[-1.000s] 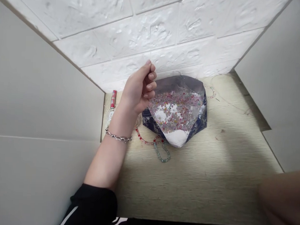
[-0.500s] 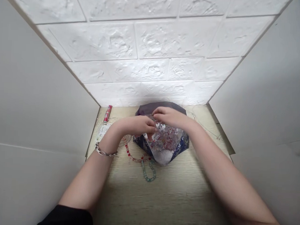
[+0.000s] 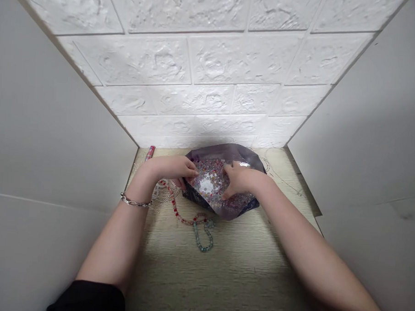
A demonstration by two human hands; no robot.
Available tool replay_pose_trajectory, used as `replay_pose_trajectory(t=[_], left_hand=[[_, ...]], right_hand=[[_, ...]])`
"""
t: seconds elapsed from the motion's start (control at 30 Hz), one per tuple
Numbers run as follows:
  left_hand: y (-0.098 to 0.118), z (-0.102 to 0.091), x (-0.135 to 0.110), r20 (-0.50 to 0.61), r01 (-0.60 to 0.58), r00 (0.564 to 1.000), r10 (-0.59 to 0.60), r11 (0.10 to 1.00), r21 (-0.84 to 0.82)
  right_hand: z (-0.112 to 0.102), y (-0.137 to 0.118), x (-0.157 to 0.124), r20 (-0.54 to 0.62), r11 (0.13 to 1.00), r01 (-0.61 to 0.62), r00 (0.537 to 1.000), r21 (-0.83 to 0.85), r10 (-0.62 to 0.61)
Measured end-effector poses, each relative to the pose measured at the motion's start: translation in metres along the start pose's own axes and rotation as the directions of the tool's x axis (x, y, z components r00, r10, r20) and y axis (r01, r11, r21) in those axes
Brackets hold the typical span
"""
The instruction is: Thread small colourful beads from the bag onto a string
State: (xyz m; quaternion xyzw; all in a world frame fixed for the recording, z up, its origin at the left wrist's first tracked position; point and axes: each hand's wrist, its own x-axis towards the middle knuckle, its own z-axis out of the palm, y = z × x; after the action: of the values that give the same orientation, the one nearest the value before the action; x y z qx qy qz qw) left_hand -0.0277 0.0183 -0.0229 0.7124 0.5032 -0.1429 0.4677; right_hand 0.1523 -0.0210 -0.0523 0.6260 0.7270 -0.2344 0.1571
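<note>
A dark bag with a shiny inside lies wide-mouthed against the wall, holding many small coloured beads. My left hand pinches the bag's left edge, thumb inside and fingers partly hidden beneath. Inside the mouth, on the right, my right hand reaches down among the beads. Its thumb and fingers are apart, and the fingertips touch the beads. In front of the bag lie a red bead strand and a pale blue-green bead loop that meets its end.
Behind the bag rises a white brick-patterned wall, with grey panels on both sides. A small red tube lies at the back left. Thin clear strands rest right of the bag on the pale wooden surface.
My left hand has moved left onto the bag's edge. My right hand has come down and right into the beads, its fingers spreading. The bag's mouth now shows wider.
</note>
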Motion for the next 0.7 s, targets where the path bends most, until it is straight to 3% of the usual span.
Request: replay_pose_trajectory(t=[0.1, 0.2, 0.3, 0.4, 0.43, 0.5, 0.53, 0.7], left_hand=[[0.000, 0.000, -0.002, 0.009, -0.005, 1.000, 0.005, 1.000, -0.017], [0.001, -0.001, -0.005, -0.002, -0.013, 1.000, 0.013, 1.000, -0.001], [-0.001, -0.003, -0.006, 0.002, -0.060, 0.998, 0.060, 0.998, 0.025], [-0.005, -0.005, -0.005, 0.038, -0.108, 0.994, 0.107, 0.993, 0.035], [-0.006, -0.006, -0.005, 0.046, -0.112, 0.993, 0.110, 0.993, 0.037], [-0.006, -0.006, -0.005, 0.041, -0.092, 0.995, 0.090, 0.994, 0.059], [-0.005, -0.006, -0.006, 0.033, -0.079, 0.996, 0.077, 0.994, 0.075], [-0.007, -0.005, -0.003, 0.078, -0.120, 0.990, 0.118, 0.993, 0.020]], right_hand=[[0.002, -0.007, -0.004, 0.051, 0.989, 0.140, 0.989, 0.043, -0.142], [0.002, -0.011, -0.005, 0.129, 0.946, 0.294, 0.942, 0.135, -0.311], [-0.002, -0.014, -0.002, 0.147, 0.930, 0.322, 0.926, 0.176, -0.348], [-0.003, -0.021, 0.009, -0.061, 0.968, 0.235, 0.971, 0.086, -0.230], [-0.001, -0.024, 0.014, -0.180, 0.976, 0.211, 0.963, 0.055, -0.199], [0.007, -0.031, 0.025, -0.394, 0.980, 0.198, 0.903, 0.028, -0.171], [0.011, -0.034, 0.030, -0.450, 0.981, 0.192, 0.878, 0.023, -0.161], [0.031, -0.046, 0.039, -0.459, 0.934, 0.356, 0.824, -0.038, -0.333]])
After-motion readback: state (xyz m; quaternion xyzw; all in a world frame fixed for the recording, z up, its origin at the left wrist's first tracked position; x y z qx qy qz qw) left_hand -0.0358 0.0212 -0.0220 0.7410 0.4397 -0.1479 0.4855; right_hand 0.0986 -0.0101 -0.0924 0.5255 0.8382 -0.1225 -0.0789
